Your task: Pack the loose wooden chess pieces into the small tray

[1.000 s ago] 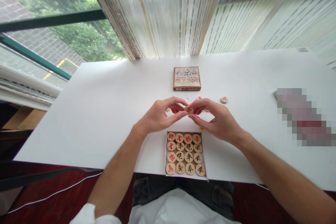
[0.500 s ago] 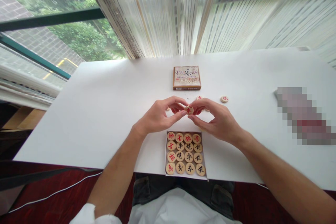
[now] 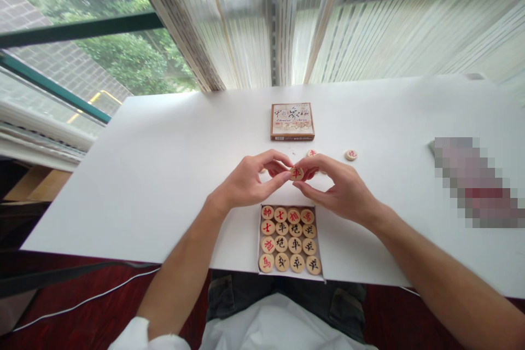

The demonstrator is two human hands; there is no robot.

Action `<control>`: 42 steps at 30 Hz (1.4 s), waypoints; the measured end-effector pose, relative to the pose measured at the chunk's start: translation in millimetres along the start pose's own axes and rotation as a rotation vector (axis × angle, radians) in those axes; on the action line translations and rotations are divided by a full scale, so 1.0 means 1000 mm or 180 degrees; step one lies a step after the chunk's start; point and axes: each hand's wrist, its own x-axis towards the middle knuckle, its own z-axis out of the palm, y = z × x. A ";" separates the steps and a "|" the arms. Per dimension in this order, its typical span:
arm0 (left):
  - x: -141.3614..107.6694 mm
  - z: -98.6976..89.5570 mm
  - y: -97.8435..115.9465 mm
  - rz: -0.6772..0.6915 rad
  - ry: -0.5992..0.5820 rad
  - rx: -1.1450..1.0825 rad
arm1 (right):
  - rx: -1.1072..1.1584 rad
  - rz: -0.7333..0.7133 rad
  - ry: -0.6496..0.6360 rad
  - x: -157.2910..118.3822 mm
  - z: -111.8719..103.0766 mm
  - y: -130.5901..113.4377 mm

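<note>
A round wooden Chinese chess piece (image 3: 296, 174) with a red character is held up over the table, tilted toward me. My left hand (image 3: 262, 179) is closed, pinching its left side between thumb and fingers. From the other side, my right hand (image 3: 331, 183) has its fingertips at the top and its thumb at the lower edge of the same piece. Below both hands lies an open box tray (image 3: 260, 240) filled with rows of pieces, some marked red and others black. Behind my right fingers, a red-marked piece (image 3: 312, 153) is partly hidden.
Farther back on the white table (image 3: 164, 142) rests a printed Chinese chess box lid (image 3: 292, 121). A loose red-marked piece (image 3: 350, 155) lies to the right. At the far right is a blurred-out object (image 3: 478, 183). Blinds and a window border the table's back.
The held piece has turned slightly and shifted a little to the right. My right thumb has slid down toward its lower edge. The pieces in the tray have not moved.
</note>
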 end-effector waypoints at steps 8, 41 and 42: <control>0.000 -0.001 0.000 -0.0030 -0.0036 -0.0005 | -0.0059 -0.0066 0.0067 0.000 0.000 0.001; 0.002 -0.001 0.003 -0.0591 -0.1672 0.0482 | 0.0443 0.0900 0.0374 -0.017 -0.015 -0.054; 0.002 -0.001 0.003 -0.0573 -0.1675 0.0476 | 0.0513 0.0973 0.0278 -0.025 -0.012 -0.062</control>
